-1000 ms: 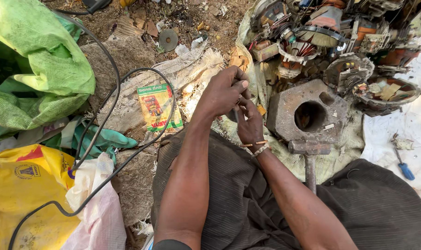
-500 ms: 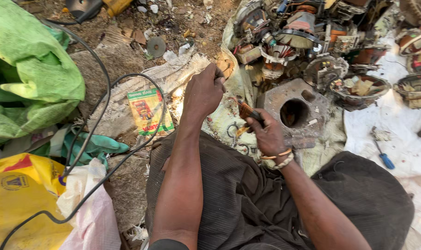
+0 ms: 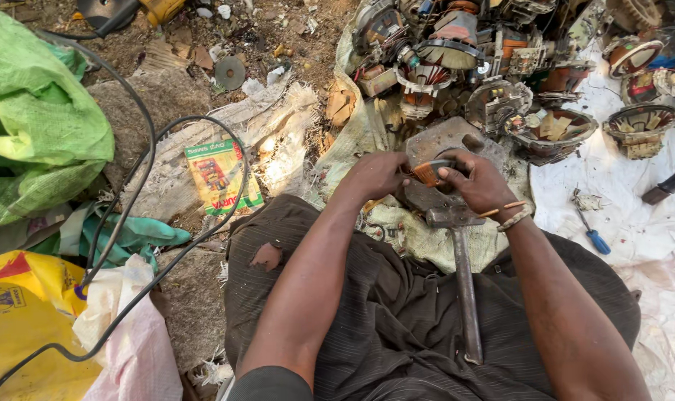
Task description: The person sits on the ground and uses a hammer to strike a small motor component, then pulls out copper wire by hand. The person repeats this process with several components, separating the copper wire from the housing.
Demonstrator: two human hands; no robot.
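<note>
Flat green-yellow rectangular packet [image 3: 222, 177] on ground beside black cable [image 3: 140, 223]; printed yellow sack [image 3: 18, 319] lower left

outdoor scrap-dismantling yard: bare dirt ground [image 3: 129, 52], heap of stripped motor parts [image 3: 501, 52] along the far edge, woven sacks [image 3: 40, 134], hammer [image 3: 460, 275], screwdriver [image 3: 591, 236].

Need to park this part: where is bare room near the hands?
Free: white sheet between the blue-handled screwdriver and dark lap cloth. Crowded: motor scrap pile above both hands, left hand and right hand, with a hammer below them.
</note>
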